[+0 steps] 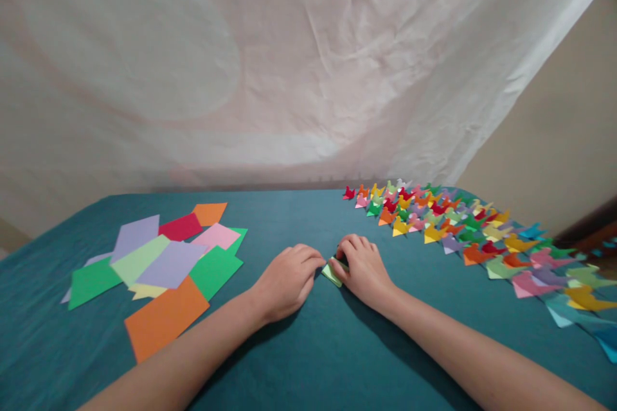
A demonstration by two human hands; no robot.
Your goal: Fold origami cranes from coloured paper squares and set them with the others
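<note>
Paper (330,275): right hand (365,271) pinches one piece; left hand (288,279), grip I can't tell; two orange sheets (166,320) lie left.

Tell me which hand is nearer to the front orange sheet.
Left. The left hand lies to the right of the orange sheet; the right hand is farther right, at the folded green paper.

On the bench (294,366), a small paper piece (331,276) lies between the left grip (292,282) and the right grip (364,270), touching the right one. Left of the left grip, overlapping paper sheets (166,263) spread from beyond it to nearer. Right of the right grip, paper birds (435,234) stand in rows, likewise far to near. Beyond both grips, behind the bench, hangs a curtain (289,64).
</note>
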